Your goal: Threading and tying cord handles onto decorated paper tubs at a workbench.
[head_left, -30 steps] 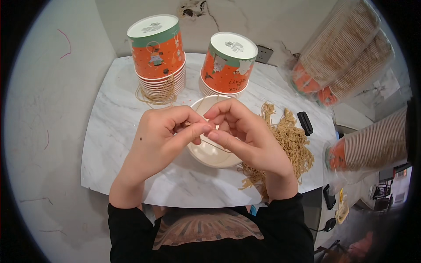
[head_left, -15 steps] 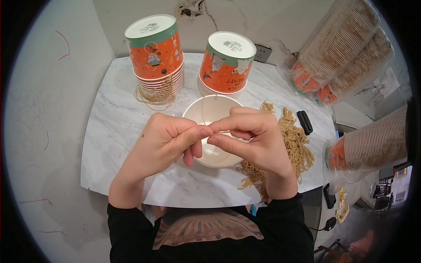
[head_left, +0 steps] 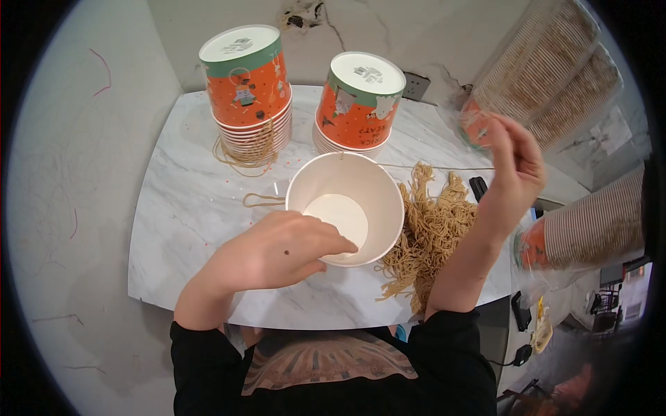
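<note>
A white-lined paper bucket (head_left: 385, 208) stands open end up at the table's middle. My left hand (head_left: 274, 251) closes on its near-left rim, fingers reaching inside and thumb low outside. Off to the right, my right hand (head_left: 517, 166) is raised with its fingers curled and thumb against them. A thin tan cord (head_left: 437, 167) runs taut from the bucket's far right side to this hand; the exact grip point is hard to see. A cord loop (head_left: 262, 200) sticks out at the bucket's left. Beside the bucket, to the right, lies a tangled heap of tan cords (head_left: 433, 239).
Two upside-down stacks of orange and green buckets stand behind, a left stack (head_left: 246, 87) draped with a coil of cord (head_left: 243, 154) and a right stack (head_left: 359, 104). Bagged bucket stacks (head_left: 548, 69) lean at the right. A black object (head_left: 479, 187) lies near the heap.
My hands have parted from their pinch above the bucket. The left has dropped onto the near-left rim; the right has swung up and right, with the cord now stretched toward it.
</note>
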A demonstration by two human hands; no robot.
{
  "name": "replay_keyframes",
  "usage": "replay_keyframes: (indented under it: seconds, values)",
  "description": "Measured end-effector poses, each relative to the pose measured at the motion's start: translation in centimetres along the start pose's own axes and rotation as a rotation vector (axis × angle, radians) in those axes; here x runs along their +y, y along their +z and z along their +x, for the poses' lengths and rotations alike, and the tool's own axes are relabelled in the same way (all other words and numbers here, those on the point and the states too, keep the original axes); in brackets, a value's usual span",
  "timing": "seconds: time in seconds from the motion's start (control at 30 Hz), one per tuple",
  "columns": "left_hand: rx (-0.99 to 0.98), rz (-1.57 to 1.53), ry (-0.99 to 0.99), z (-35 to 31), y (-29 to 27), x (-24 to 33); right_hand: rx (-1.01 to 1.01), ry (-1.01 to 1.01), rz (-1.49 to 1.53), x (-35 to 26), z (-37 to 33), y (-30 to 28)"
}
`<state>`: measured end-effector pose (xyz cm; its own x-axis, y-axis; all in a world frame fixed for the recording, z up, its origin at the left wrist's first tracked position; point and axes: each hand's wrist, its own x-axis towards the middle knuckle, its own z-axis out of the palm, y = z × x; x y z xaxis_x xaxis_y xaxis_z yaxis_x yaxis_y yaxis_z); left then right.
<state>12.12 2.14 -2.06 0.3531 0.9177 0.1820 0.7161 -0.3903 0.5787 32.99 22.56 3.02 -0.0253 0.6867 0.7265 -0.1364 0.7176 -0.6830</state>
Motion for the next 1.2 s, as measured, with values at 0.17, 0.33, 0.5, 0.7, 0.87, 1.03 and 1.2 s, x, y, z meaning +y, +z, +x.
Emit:
replay_keyframes:
  seconds: [0.17,0.33,0.5,0.7,0.87,1.03,1.2]
  values:
    - [0.026,-0.022,-0.058,-0.1,-0.4,0.5,0.132,-0.097,0.014,0.0,0.9,-1.6]
    - [0.055,-0.016,-0.059,-0.9,-2.5,1.1,0.092,-0.130,-0.130,1.0,1.1,-1.7]
    - [0.049,-0.075,-0.044,-2.2,-4.5,0.7,0.087,-0.166,-0.247,2.1,1.5,-1.5]
    - [0.281,-0.306,-0.249,-1.6,-4.3,2.1,-0.592,-0.264,-0.134,-2.2,-1.2,0.6]
    - [0.339,-0.639,-0.378,-1.3,-3.8,1.8,-0.816,-0.289,-0.099,-3.4,-6.1,4.5]
    - [0.381,-0.775,-0.357,-1.3,-3.9,2.1,-0.764,-0.375,-0.137,-3.0,-6.7,5.1]
    - [0.387,-0.813,-0.388,-1.5,-4.0,2.1,-0.750,-0.392,-0.169,-3.1,-6.8,5.2]
